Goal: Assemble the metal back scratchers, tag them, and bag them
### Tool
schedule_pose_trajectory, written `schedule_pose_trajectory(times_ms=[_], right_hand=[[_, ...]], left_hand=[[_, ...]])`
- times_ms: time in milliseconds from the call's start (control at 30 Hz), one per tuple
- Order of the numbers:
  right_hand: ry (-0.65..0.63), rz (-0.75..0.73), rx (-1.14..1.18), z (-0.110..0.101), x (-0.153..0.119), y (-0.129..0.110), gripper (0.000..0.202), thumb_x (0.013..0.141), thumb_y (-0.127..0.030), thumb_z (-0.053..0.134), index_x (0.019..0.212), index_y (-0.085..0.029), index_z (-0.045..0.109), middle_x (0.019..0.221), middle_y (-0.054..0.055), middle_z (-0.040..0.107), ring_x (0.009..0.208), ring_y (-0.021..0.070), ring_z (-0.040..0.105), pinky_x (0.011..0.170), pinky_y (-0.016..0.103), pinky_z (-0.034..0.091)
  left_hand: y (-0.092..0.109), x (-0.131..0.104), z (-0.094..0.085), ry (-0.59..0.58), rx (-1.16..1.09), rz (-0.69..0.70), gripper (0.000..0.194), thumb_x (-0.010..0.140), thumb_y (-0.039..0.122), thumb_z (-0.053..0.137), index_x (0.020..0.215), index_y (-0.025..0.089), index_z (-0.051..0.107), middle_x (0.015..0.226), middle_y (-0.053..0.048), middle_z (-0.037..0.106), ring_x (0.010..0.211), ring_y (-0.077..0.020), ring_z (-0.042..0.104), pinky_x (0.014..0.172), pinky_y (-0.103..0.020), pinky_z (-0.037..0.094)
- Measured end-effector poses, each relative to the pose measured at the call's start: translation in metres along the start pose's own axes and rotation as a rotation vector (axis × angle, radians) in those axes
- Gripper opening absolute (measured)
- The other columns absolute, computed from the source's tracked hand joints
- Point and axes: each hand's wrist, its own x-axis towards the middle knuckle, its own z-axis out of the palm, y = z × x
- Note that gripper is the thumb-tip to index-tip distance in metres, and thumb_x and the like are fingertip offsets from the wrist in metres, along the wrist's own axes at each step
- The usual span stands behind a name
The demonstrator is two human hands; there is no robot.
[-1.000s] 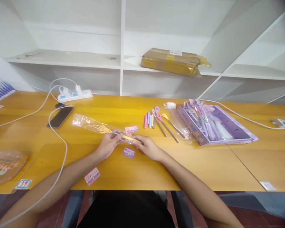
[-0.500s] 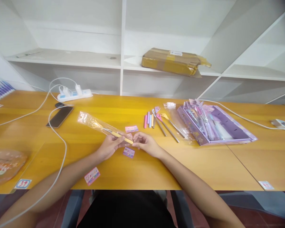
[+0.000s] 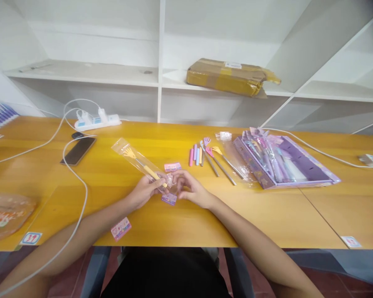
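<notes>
A yellow back scratcher (image 3: pixel 151 170) with a hand-shaped head and a metal shaft lies inside a clear plastic bag (image 3: pixel 119 145). My left hand (image 3: pixel 144 191) is closed around its handle through the bag, thumb on top. The head points away to the upper left. My right hand (image 3: pixel 191 189) is beside the bag's near end, fingers curled and thumb apart from them; whether a fingertip touches the film cannot be made out. Small printed cards lie around: a pink one (image 3: pixel 172 167) behind, a purple one (image 3: pixel 169 199) beneath the hands, another pink card (image 3: pixel 121 229) near the front edge.
Several back scratchers (image 3: pixel 219 165) and coloured handle sleeves (image 3: pixel 195 155) lie right of centre. Beyond them stands a purple display box (image 3: pixel 307 184) with bagged pieces. A phone (image 3: pixel 79 151), a power strip (image 3: pixel 98 123) and white cables are at left. A taped carton (image 3: pixel 225 78) rests on the shelf.
The bagged back scratcher has tilted more upright, its head swinging up and to the right. My right hand has come off the handle end, its thumb and fingers parting.
</notes>
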Motion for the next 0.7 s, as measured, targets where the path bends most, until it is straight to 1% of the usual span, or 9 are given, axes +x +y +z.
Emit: schedule_pose_trajectory(times_ms=[67,100,167,233,333,400,467,567,700], right_hand=[[-0.025,-0.056,-0.109,-0.003,-0.001,-0.002,0.062,0.085,-0.039,0.086,0.137,-0.029,0.054,0.112,0.003,0.059,0.073,0.0109,0.059,0.071,0.029,0.054],[-0.03,-0.088,-0.167,-0.003,-0.001,-0.003,0.053,0.087,-0.035,0.084,0.133,-0.029,0.059,0.115,0.005,0.058,0.073,0.0108,0.059,0.071,0.029,0.055],[-0.016,-0.163,-0.272,-0.002,0.0,-0.003,0.025,0.095,-0.031,0.075,0.119,-0.027,0.071,0.119,0.007,0.055,0.084,0.0137,0.061,0.076,0.031,0.057],[0.024,-0.233,-0.348,-0.001,0.001,-0.002,0.011,0.099,-0.028,0.068,0.106,-0.025,0.076,0.112,0.008,0.054,0.097,0.0179,0.061,0.082,0.033,0.058],[0.076,-0.293,-0.422,0.0,0.002,0.001,0.011,0.099,-0.025,0.068,0.101,-0.025,0.079,0.108,0.007,0.053,0.098,0.0183,0.061,0.082,0.034,0.059],[0.12,-0.321,-0.468,-0.001,0.001,0.0,0.011,0.099,-0.025,0.069,0.101,-0.025,0.08,0.11,0.007,0.053,0.096,0.0179,0.06,0.081,0.034,0.058],[0.151,-0.355,-0.518,-0.003,0.001,-0.003,0.01,0.098,-0.025,0.071,0.099,-0.026,0.081,0.113,0.008,0.055,0.102,0.0195,0.061,0.086,0.036,0.057],[0.131,-0.394,-0.581,-0.004,0.002,-0.011,0.009,0.097,-0.026,0.071,0.1,-0.027,0.08,0.109,0.008,0.064,0.107,0.0216,0.062,0.094,0.04,0.054],[0.079,-0.374,-0.607,-0.001,0.004,-0.017,0.009,0.099,-0.028,0.07,0.105,-0.026,0.076,0.095,0.005,0.072,0.096,0.021,0.064,0.093,0.041,0.052]], left_hand=[[0.001,0.001,-0.003,0.014,-0.013,0.0,0.029,0.087,0.038,0.082,0.098,0.015,0.07,0.085,-0.004,0.072,0.07,-0.0159,0.07,0.072,-0.03,0.059],[0.0,0.002,-0.004,0.016,-0.015,-0.007,0.029,0.088,0.038,0.082,0.098,0.015,0.07,0.085,-0.004,0.071,0.07,-0.0153,0.07,0.07,-0.029,0.058],[0.0,0.003,-0.005,0.017,-0.013,-0.026,0.03,0.087,0.039,0.082,0.099,0.014,0.07,0.083,-0.003,0.07,0.067,-0.0132,0.067,0.066,-0.026,0.056],[-0.001,0.004,-0.006,0.032,-0.023,-0.04,0.034,0.088,0.043,0.081,0.101,0.014,0.07,0.082,-0.003,0.068,0.066,-0.0116,0.064,0.062,-0.023,0.052],[-0.001,0.005,-0.006,0.098,-0.053,-0.021,0.039,0.088,0.047,0.08,0.106,0.014,0.07,0.081,-0.003,0.067,0.064,-0.0108,0.062,0.058,-0.022,0.05],[0.0,0.006,-0.007,0.139,-0.043,-0.004,0.041,0.085,0.044,0.084,0.109,0.015,0.068,0.082,-0.002,0.067,0.063,-0.0107,0.062,0.058,-0.022,0.049],[0.001,0.006,-0.007,0.15,-0.002,-0.005,0.043,0.082,0.04,0.087,0.11,0.016,0.067,0.084,-0.002,0.068,0.063,-0.0101,0.062,0.059,-0.022,0.05],[-0.001,0.005,-0.005,0.079,0.093,-0.018,0.044,0.083,0.042,0.086,0.111,0.016,0.065,0.084,-0.002,0.069,0.063,-0.0111,0.063,0.062,-0.025,0.052],[-0.006,0.001,-0.003,-0.063,0.202,-0.004,0.043,0.086,0.046,0.082,0.111,0.016,0.064,0.09,-0.005,0.071,0.074,-0.0166,0.069,0.066,-0.028,0.055]])
